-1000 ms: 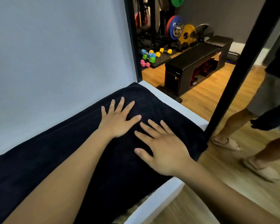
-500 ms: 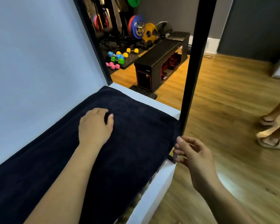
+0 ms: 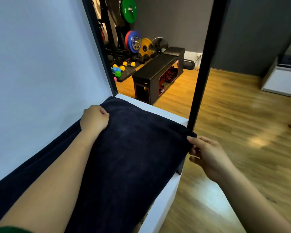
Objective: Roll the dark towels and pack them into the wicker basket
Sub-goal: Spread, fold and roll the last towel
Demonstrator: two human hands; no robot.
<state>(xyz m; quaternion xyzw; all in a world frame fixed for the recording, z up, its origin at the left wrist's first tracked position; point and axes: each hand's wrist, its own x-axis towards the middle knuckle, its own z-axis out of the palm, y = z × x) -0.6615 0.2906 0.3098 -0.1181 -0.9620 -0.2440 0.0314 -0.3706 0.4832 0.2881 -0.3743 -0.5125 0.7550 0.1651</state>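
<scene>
Beside the pale wall (image 3: pixel 40 64), the left hand (image 3: pixel 94 119) rests knuckles-up on the far left edge of a dark navy terry towel (image 3: pixel 133 157), fingers curled tight and gripping the cloth. The towel lies spread flat along the white tabletop (image 3: pixel 166 115). At its right corner, just beside the black upright post (image 3: pixel 202 73), the right hand (image 3: pixel 208 155) pinches the edge between thumb and fingertips (image 3: pixel 191 140).
</scene>
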